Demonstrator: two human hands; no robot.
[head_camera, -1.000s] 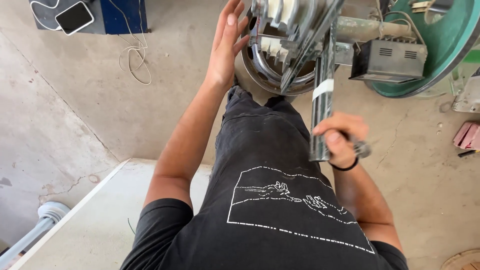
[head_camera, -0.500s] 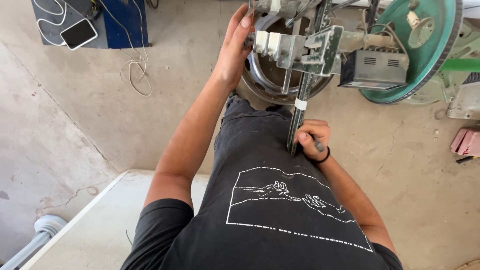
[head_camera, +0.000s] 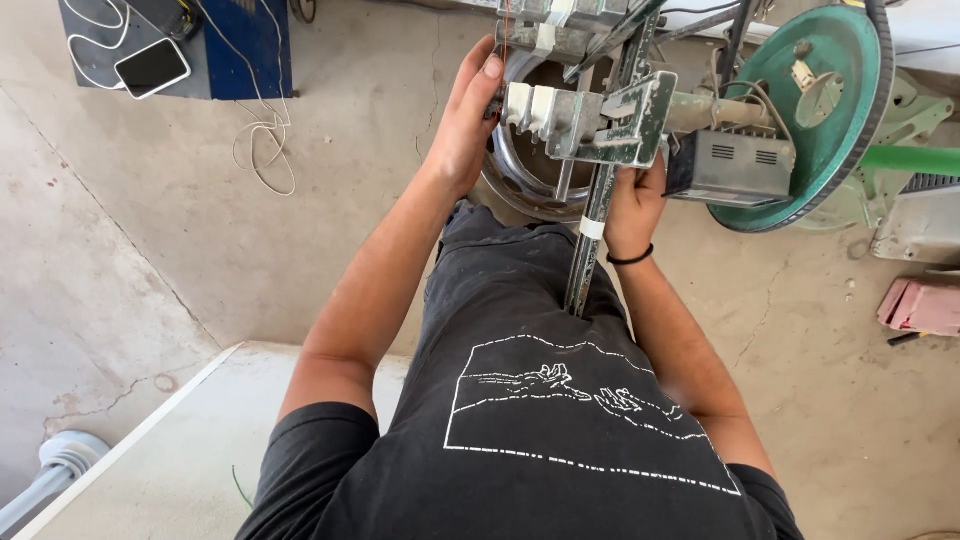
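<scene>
The long grey metal rod (head_camera: 590, 240) is being gripped near its white band by the right hand (head_camera: 632, 205), fingers clamped around it. The taped grey metal bracket (head_camera: 590, 115) is being touched by the left hand (head_camera: 465, 125), fingers loose, beside the round green metal wheel (head_camera: 820, 110).

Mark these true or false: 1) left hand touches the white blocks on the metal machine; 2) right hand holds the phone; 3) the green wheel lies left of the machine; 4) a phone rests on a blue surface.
1) True: the left hand touches the white blocks on the metal machine.
2) False: the right hand is at the metal rod.
3) False: the green wheel lies to its right.
4) True: the phone rests on the blue surface.
</scene>
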